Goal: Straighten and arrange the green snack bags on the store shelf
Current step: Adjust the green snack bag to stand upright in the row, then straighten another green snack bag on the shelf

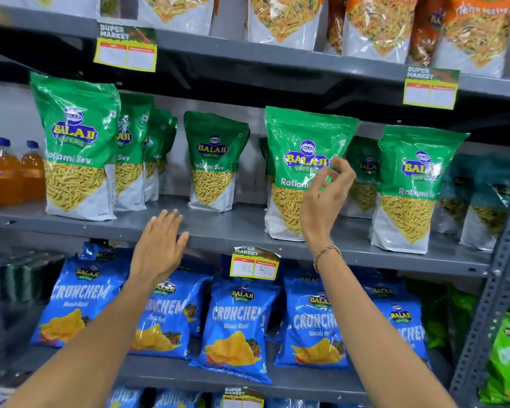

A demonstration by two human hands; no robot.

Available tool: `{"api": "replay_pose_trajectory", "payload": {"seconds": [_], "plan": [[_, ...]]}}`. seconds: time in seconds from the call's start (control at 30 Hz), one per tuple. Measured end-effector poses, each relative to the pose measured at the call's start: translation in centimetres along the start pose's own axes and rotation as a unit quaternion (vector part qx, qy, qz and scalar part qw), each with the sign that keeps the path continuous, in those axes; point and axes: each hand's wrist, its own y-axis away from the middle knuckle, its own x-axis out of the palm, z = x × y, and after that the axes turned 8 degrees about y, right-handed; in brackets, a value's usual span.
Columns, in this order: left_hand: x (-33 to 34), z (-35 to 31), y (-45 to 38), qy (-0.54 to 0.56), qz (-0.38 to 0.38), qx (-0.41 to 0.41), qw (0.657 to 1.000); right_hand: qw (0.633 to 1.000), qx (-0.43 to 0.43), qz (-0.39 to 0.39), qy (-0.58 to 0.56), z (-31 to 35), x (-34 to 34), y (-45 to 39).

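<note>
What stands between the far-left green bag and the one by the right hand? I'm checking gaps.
In the head view, more green bags behind the far-left bag, then one set-back bag.

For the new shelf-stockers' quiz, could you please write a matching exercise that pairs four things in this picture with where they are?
Things:
1. Green bags
2. Blue bags
3. Orange bottles
4. Left hand

Places:
A. Shelf below the green bags
B. Far left end of the middle shelf
C. Open, at the middle shelf's front edge
D. Standing in rows on the middle shelf

Pairs: 1-D, 2-A, 3-B, 4-C
</note>
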Motion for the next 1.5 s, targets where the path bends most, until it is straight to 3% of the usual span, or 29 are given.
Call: {"api": "replay_pose_trajectory", "payload": {"seconds": [0.07, 0.2, 0.33, 0.43, 0.63, 0.73, 0.9, 1.2, 1.5], "plan": [[-0.8, 2.6, 0.3, -0.012, -0.015, -0.017, 1.0, 0.998, -0.038, 0.028, -0.031, 1.1, 1.9, 1.3], [-2.2, 6.4, 0.5, -0.011, -0.015, -0.014, 1.0, 0.978, -0.109, 0.17, -0.047, 1.8, 6.9, 4.6], [-2.8, 9.2, 0.7, -0.002, -0.017, 0.003, 1.0, 0.946, -0.034, 0.316, 0.062, 0.9, 13.2, 5.9], [-2.7, 11.0, 0.8, -0.007, -0.016, 0.045, 0.999, 0.917, 0.016, 0.369, 0.147, -0.1, 17.6, 6.0], [-1.3, 12.9, 0.1, -0.024, -0.064, 0.114, 0.991, 0.867, 0.157, 0.408, 0.241, -1.4, 24.7, 7.7], [0.0, 13.9, -0.4, -0.035, -0.114, 0.141, 0.983, 0.86, 0.222, 0.386, 0.248, -1.4, 26.9, 8.8], [1.3, 14.3, -0.6, -0.051, -0.183, 0.158, 0.969, 0.852, 0.241, 0.367, 0.286, -1.8, 28.8, 9.3], [1.7, 14.5, -0.8, -0.06, -0.206, 0.159, 0.964, 0.854, 0.264, 0.344, 0.286, -2.4, 29.0, 8.6], [1.7, 14.5, -0.9, -0.073, -0.222, 0.166, 0.958, 0.871, 0.23, 0.334, 0.275, -2.6, 28.2, 8.6]]}}
